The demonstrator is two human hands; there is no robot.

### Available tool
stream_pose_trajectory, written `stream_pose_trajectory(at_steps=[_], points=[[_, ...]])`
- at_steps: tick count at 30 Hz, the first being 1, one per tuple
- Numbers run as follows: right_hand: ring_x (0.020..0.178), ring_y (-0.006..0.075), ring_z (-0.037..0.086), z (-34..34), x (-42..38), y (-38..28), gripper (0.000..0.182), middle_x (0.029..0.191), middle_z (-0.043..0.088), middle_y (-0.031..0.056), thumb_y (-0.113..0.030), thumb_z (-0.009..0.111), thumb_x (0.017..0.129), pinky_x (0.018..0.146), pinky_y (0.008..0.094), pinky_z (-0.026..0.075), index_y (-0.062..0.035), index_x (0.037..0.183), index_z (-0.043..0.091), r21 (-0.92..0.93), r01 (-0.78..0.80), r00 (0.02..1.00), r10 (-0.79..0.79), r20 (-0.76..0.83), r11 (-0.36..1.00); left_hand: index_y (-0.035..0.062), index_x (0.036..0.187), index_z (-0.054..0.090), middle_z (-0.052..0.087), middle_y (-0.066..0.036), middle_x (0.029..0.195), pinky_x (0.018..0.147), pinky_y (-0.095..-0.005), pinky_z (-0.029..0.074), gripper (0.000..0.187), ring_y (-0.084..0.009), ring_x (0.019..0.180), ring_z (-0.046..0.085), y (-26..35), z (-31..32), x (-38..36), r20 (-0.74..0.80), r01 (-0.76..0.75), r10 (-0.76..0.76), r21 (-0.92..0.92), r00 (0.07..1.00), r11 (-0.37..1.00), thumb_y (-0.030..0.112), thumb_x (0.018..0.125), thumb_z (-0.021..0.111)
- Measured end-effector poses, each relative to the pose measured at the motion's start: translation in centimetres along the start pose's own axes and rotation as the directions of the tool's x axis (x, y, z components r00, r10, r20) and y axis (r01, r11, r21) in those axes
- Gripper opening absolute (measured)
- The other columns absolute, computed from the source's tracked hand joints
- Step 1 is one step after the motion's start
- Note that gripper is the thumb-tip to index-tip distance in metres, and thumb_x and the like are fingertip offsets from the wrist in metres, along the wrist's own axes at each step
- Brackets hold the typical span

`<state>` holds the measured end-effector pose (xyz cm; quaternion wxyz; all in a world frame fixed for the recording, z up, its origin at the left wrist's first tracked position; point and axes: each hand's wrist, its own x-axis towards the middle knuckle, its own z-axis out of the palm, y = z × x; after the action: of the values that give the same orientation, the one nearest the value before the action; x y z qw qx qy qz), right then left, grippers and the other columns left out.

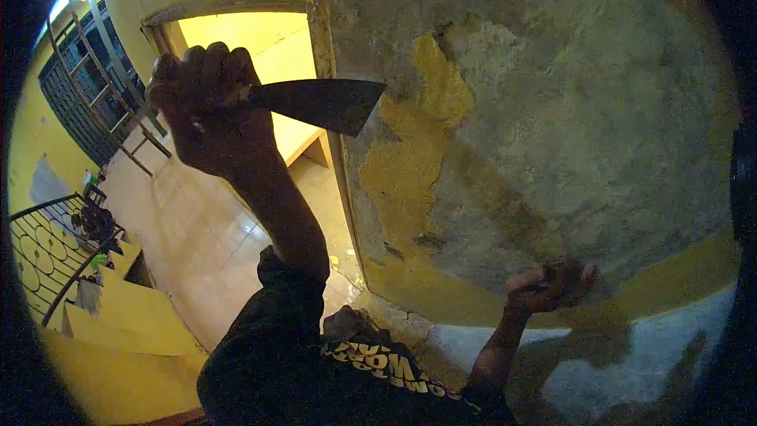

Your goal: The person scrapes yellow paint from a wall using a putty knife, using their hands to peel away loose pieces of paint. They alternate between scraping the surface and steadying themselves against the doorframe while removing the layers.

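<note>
My left hand (209, 106) is raised at the upper left, its fingers wrapped round the handle of a scraper (323, 102). The scraper's wide dark blade points right and overlaps the doorway's edge and the wall in view. My right hand (552, 285) is low on the right, close to the wall, with its fingers curled; what they hold, if anything, is too dark to make out. Yellow paint (406, 166) with ragged edges remains on the grey, rough wall (583, 118), between bare patches.
A lit doorway (288, 47) stands behind the scraper. At the left are a wooden ladder (98, 95), a metal railing (47, 248) and a yellow low wall (134, 323). Tiled floor (205, 244) stretches between them and the doorway.
</note>
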<state>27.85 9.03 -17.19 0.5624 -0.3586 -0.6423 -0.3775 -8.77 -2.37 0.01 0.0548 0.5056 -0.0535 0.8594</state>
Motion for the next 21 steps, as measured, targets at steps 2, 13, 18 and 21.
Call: stream_pose_trajectory(at_steps=[2,13,18,21], points=[[0.119,0.0405,0.037,0.1,0.2,0.0,0.036,0.125,0.040,0.0234,-0.024,0.038,0.091,0.096,0.0562,0.029,-0.0010,0.117,0.047,-0.006,0.017,1.000,-0.017,0.022,1.000,0.0127,0.085,0.054,0.045,0.004,0.064,0.055,-0.0255,0.029,0.024,-0.0106,0.059,0.036,0.1,-0.3,0.0,0.202,0.064,-0.043,-0.098,0.978,0.993,0.036,0.083,0.059],[0.117,0.0407,0.038,0.2,0.5,-0.2,0.037,0.126,0.039,0.0245,-0.024,0.038,0.092,0.095,0.0563,0.031,-0.0048,0.123,0.043,0.011,0.056,0.998,-0.056,-0.034,0.998,0.0166,0.056,0.045,0.033,0.004,0.051,0.054,-0.0276,0.027,0.029,-0.0120,0.050,0.030,1.0,0.1,-1.4,-0.245,0.042,-0.112,-0.277,0.963,0.960,0.033,0.078,0.054],[0.115,0.0415,0.041,0.5,-0.2,0.4,0.038,0.124,0.041,0.0240,-0.022,0.036,0.092,0.094,0.0554,0.032,-0.0039,0.125,0.043,-0.014,0.078,0.996,-0.079,-0.030,0.997,0.0153,0.058,0.039,0.032,0.003,0.053,0.058,-0.0290,0.027,0.027,-0.0126,0.053,0.031,1.6,0.9,-1.1,-0.283,0.030,-0.115,-0.289,0.952,0.957,0.026,0.077,0.054],[0.115,0.0417,0.040,0.3,-0.4,0.4,0.037,0.123,0.042,0.0232,-0.021,0.037,0.091,0.095,0.0552,0.033,-0.0029,0.123,0.044,-0.018,0.045,0.999,-0.045,-0.024,0.999,0.0146,0.060,0.038,0.033,0.002,0.055,0.061,-0.0295,0.028,0.023,-0.0129,0.055,0.032,0.2,0.4,-1.3,-0.273,0.030,-0.138,-0.365,0.952,0.931,0.023,0.076,0.054]])
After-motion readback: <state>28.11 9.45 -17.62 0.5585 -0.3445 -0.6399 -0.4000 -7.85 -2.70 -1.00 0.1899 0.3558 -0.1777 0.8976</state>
